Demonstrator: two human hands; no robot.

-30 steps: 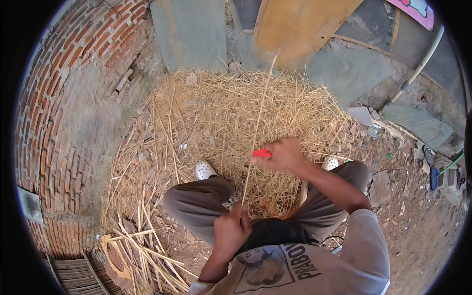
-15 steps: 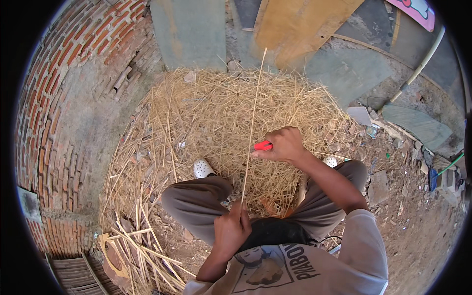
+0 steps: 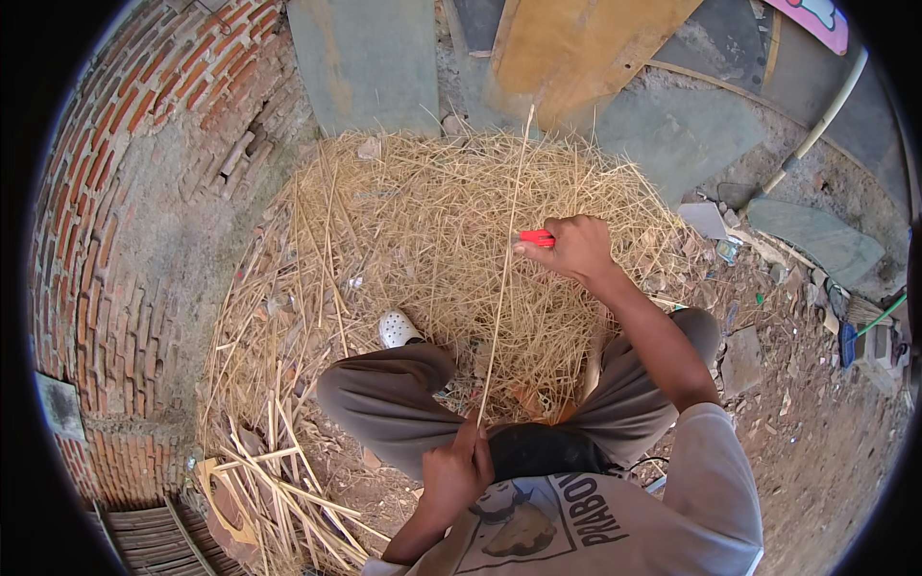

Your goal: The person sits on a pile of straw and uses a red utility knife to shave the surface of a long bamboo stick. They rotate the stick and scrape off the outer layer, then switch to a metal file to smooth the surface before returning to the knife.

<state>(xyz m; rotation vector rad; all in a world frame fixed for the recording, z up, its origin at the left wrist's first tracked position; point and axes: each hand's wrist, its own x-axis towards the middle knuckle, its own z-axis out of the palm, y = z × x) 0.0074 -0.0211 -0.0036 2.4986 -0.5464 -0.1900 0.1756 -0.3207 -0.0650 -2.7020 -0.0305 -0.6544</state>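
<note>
A long, thin bamboo strip point(image 3: 497, 326) slants up and slightly right in front of me. My left hand point(image 3: 456, 472) is closed around its near end, close to my lap. Farther along, my right hand point(image 3: 576, 248) grips a red-handled knife point(image 3: 534, 238). The knife's tip and my right thumb meet the strip partway along it, and its far end sticks out past them. Fingers hide part of the knife, and the blade is too small to make out clearly.
A wide heap of straw-like shavings point(image 3: 423, 221) covers the ground ahead. Split bamboo pieces point(image 3: 288, 490) lie at lower left. A brick wall point(image 3: 125, 288) rises on the left; sheets and boards point(image 3: 365, 67) lean at the back. Rubble and a broom point(image 3: 864, 317) lie right.
My right hand with the knife has slid away from my body along the strip and a little right. The strip's far end has swung slightly right. My left hand has barely moved.
</note>
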